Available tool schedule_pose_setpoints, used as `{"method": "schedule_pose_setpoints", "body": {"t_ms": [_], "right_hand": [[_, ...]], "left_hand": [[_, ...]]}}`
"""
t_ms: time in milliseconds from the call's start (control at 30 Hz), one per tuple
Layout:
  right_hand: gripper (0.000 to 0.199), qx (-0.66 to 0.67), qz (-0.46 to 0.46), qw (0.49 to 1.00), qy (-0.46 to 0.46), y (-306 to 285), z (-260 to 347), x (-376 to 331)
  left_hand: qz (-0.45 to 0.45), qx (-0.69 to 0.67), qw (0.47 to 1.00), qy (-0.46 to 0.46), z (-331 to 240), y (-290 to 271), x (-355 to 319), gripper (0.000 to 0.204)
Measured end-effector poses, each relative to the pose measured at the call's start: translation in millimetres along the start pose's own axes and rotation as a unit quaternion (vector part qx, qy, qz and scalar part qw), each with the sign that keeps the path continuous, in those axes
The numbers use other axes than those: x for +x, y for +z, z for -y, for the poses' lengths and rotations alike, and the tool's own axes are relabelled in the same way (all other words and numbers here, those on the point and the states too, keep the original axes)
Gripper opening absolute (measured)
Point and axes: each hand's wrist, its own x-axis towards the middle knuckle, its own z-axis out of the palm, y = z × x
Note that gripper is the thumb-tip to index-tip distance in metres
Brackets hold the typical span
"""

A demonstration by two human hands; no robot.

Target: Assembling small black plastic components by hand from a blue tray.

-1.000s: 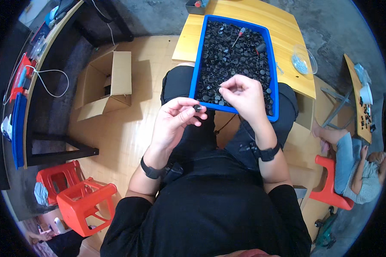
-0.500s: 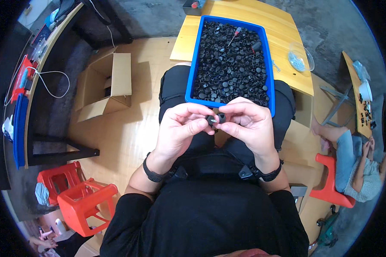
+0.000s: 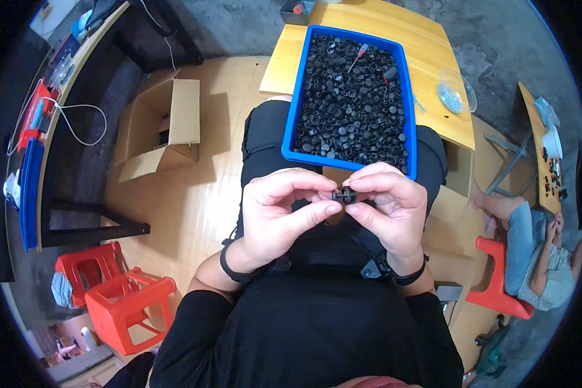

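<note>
Over my lap, just in front of the tray's near edge, both hands meet fingertip to fingertip. My left hand (image 3: pixel 284 205) pinches one end of a small round black plastic part (image 3: pixel 344 194). The other end sits between the thumb and fingers of my right hand (image 3: pixel 391 210). Fingertips partly cover it, and I cannot tell whether it is one piece or two pressed together. Beyond the hands a blue tray (image 3: pixel 410 97) rests across my thighs and the table edge, heaped with many black plastic caps (image 3: pixel 349 103). A screwdriver (image 3: pixel 358 57) lies on the heap.
A clear bowl of small screws (image 3: pixel 451 97) stands on the wooden table (image 3: pixel 427 42). At the left are an open cardboard box (image 3: pixel 186 116), a dark-legged bench (image 3: pixel 90 220) and red stools (image 3: pixel 129 310). Another person (image 3: pixel 540 258) sits at the right by a second table.
Two black pieces, held slightly apart earlier with a silver screw showing, now touch end to end. My hands have shifted a little to the right and nearer to me.
</note>
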Motion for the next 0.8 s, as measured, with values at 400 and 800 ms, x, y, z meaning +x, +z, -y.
{"method": "schedule_pose_setpoints", "body": {"t_ms": [400,800], "right_hand": [[0.025,-0.002,-0.009,1.000,-0.002,2.8,0.2,-1.6],[0.025,-0.031,-0.001,0.999,0.013,0.8,1.7,-3.5]], "left_hand": [[0.018,0.091,0.993,0.066,-8.9,-0.9,4.1,0.017],[0.013,0.100,0.994,0.044,-7.5,-1.2,2.8,0.018]]}}
